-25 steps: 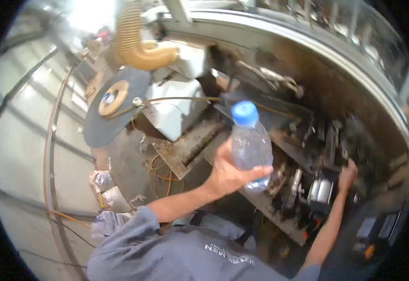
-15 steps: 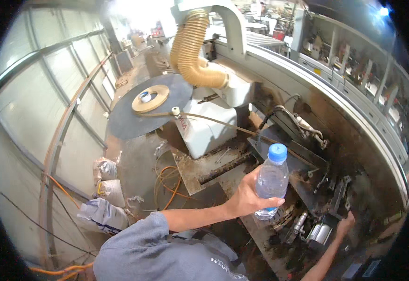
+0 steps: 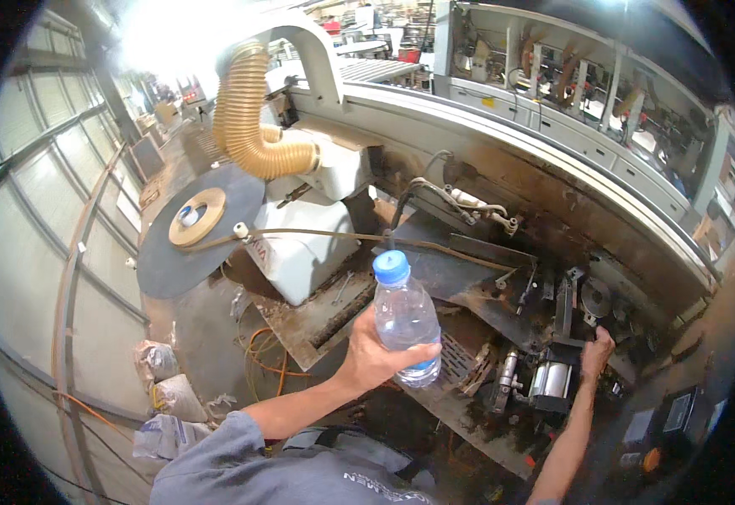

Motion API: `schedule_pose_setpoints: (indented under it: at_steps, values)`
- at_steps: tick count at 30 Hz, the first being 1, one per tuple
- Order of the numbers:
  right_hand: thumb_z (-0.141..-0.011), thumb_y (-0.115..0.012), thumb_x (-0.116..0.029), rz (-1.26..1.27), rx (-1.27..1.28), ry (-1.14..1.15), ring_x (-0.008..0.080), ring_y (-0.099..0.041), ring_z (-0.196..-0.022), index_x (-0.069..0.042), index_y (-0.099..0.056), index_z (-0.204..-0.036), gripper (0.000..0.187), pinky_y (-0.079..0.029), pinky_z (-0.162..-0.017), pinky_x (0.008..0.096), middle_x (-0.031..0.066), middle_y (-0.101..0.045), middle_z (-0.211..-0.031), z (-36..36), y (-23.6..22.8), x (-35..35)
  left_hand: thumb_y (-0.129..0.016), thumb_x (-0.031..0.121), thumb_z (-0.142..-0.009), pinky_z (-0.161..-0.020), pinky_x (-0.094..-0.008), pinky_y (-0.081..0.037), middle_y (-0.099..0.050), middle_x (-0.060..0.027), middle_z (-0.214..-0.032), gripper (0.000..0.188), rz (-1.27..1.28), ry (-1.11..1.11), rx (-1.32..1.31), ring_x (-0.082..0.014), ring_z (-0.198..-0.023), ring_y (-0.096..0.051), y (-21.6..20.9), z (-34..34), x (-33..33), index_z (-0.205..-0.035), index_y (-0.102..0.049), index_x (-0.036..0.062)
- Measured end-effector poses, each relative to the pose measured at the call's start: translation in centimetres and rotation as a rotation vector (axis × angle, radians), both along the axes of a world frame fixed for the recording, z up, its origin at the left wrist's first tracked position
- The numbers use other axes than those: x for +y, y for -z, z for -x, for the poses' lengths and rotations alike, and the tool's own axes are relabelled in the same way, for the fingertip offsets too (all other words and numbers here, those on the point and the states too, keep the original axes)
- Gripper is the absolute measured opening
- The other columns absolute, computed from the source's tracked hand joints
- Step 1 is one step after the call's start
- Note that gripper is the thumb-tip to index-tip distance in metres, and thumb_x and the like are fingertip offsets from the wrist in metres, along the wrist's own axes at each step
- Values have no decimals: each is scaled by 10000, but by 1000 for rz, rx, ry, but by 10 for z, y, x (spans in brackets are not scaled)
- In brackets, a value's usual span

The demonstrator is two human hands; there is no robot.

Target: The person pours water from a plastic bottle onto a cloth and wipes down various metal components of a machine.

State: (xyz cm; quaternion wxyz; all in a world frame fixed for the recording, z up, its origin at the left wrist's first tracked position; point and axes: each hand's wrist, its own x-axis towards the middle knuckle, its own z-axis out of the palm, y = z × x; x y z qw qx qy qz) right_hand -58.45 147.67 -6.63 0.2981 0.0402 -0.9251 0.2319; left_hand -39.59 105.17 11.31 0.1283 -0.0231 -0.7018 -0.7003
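Note:
A clear plastic water bottle [image 3: 405, 318] with a blue cap stands upright in the grip of my left hand [image 3: 371, 357], whose fingers wrap its lower half. It hangs above the dusty machine bed. Further right, my right hand [image 3: 599, 347] reaches down among the machine parts with its fingers closed. Whatever they hold, if anything, is too small to make out. Next to that hand lie a silver cylinder [image 3: 551, 380] in a black mount and a small metal fitting [image 3: 590, 320]. A slimmer metal cylinder [image 3: 509, 370] sits to its left.
A ribbed yellow hose [image 3: 245, 118] bends down to a white housing [image 3: 300, 244]. Behind it, a roll of edge strip [image 3: 203, 220] rests on a dark round disc [image 3: 161, 265]. Bags [image 3: 165, 433] and an orange hose [image 3: 281, 374] lie on the floor at left.
My view has swung right, so the machine and the bottle appear further left. My left hand keeps hold of the bottle. My right hand stays by the silver cylinder, its fingers now showing more clearly.

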Motion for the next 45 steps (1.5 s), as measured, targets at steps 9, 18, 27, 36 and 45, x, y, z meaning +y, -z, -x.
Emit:
schedule_pose_setpoints:
  at_steps: [9,18,27,36,45]
  values:
    - [-733,-555,0,103,-9,59,455,-581,-772,27,-607,-801,90,-440,-676,460,247,-614,-795,-5,-7,-6,-832,86,-721,-876,-305,-495,-653,-45,-1010,500,-44,35,13,-132,-925,-623,-4,19,7,-1143,-568,35]
    - [-753,-559,-32,76,92,189,438,-559,-706,12,-583,-751,50,-405,-630,476,224,-600,-749,1,0,-1,-829,95,-728,-881,-306,-505,-656,-38,-1004,496,-115,69,30,-124,-936,-627,-5,20,4,-1146,-567,41]
    - [-797,-573,-92,304,-149,272,410,-630,-918,-15,-670,-1061,291,-485,-771,458,233,-666,-961,-18,-1,-3,-844,72,-702,-782,-315,-531,-682,-26,-926,416,17,17,-57,-140,-844,-649,1,27,2,-1057,-628,54]
    - [-765,-616,-116,228,31,268,427,-621,-827,-9,-681,-829,141,-480,-677,472,233,-640,-866,8,10,4,-707,-46,-764,-908,-412,-502,-618,-159,-1093,519,-103,112,33,-293,-1015,-625,23,41,8,-1243,-513,4]
    - [-736,-615,-91,199,58,149,412,-628,-831,-24,-688,-838,141,-490,-725,475,230,-640,-834,-16,18,15,-708,-77,-749,-951,-446,-494,-604,-176,-1123,621,-191,97,-5,-294,-1031,-615,30,36,0,-1310,-461,23]
